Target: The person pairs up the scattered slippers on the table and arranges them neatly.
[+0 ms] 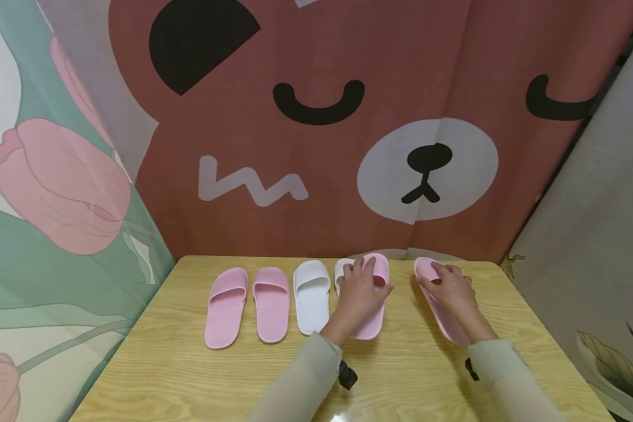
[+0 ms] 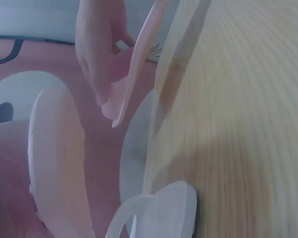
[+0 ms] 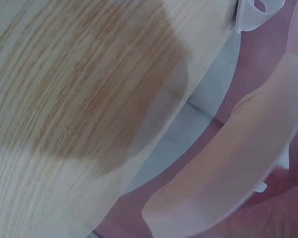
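Note:
My left hand [image 1: 357, 296] grips a pink slipper [image 1: 370, 327] by its strap end, with the thumb over the strap. This slipper overlaps the second white slipper [image 1: 341, 269] in the head view. To the right, my right hand [image 1: 452, 293] holds another pink slipper [image 1: 445, 321], tilted, also around the strap. In the left wrist view both held slippers, the near one [image 2: 59, 163] and the far one [image 2: 134, 64], are raised off the table. The right wrist view shows the sole of the slipper [image 3: 228, 168] in my right hand, with its shadow on the wood.
Left of my hands, two pink slippers [image 1: 227, 316] [image 1: 272, 313] and a white slipper [image 1: 312, 305] stand in a row on the wooden table [image 1: 153, 363], toes toward the back. A curtain with a bear print [image 1: 316, 228] hangs right behind the table's far edge.

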`<state>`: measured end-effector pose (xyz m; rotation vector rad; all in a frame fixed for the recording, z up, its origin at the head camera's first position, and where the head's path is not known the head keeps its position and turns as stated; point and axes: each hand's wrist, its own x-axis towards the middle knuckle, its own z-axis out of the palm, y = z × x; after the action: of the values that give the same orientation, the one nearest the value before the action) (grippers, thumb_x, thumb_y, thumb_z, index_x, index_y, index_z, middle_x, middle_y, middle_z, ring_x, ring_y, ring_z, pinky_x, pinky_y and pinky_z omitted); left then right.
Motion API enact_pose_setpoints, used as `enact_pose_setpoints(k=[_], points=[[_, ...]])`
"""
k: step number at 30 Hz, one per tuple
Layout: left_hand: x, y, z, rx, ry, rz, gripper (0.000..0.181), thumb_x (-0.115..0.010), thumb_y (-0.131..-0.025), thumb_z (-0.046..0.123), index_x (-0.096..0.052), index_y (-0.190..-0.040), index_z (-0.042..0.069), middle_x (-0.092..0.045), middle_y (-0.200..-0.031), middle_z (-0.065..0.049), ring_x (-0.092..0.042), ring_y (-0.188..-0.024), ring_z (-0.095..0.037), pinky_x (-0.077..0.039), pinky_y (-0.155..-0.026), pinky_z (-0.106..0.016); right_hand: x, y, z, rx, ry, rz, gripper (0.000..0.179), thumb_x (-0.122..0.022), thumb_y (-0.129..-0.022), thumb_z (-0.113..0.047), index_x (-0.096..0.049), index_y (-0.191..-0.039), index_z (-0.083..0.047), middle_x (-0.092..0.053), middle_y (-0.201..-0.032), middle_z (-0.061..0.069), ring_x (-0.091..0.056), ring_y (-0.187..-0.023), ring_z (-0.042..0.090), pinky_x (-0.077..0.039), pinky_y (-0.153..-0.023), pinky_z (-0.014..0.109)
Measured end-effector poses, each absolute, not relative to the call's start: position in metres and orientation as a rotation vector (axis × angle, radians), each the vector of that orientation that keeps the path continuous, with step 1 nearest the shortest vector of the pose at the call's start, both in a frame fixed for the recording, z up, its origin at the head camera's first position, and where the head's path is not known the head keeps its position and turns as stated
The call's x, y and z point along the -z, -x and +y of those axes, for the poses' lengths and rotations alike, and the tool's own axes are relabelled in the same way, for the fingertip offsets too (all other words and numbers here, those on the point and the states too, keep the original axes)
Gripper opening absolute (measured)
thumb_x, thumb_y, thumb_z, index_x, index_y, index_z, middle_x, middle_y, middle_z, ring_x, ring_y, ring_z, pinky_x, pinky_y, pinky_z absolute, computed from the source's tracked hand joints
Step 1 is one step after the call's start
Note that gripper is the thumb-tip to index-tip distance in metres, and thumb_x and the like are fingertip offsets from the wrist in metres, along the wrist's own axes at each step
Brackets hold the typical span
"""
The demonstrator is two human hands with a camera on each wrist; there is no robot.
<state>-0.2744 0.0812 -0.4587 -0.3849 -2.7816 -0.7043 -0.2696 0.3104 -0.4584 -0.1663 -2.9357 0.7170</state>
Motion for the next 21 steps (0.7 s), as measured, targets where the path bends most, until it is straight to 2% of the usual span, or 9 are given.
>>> enact_pose_setpoints(k=[11,21], points=[[0.462,0.275,0.096,0.727,0.408,-2.767,0.08,-0.066,-0.09,0.061,-0.043,-0.154,0.018,-0.046,-0.15,-0.01,-0.042,-0.131,-0.03,-0.042,-0.102,-0.05,0.461,0.273,0.311,-0.727,0.189,-2.956,0.082,-0.056,-0.097,-0.058,-0.035,-0.156,-0.004,-0.029,-0.152,0.037,-0.033,-0.127,0.065,-0.035,-0.095,0.075],[0.471,0.278,0.11,0.703,0.386,-2.779,0.082,-0.059,-0.092,0.067,-0.04,-0.155,0.018,-0.044,-0.152,-0.01,-0.041,-0.132,-0.029,-0.041,-0.103,-0.049,0.462,0.273,0.312,-0.737,0.201,-2.956,0.083,-0.055,-0.097,-0.059,-0.034,-0.156,-0.003,-0.027,-0.153,0.037,-0.032,-0.128,0.064,-0.035,-0.097,0.076]])
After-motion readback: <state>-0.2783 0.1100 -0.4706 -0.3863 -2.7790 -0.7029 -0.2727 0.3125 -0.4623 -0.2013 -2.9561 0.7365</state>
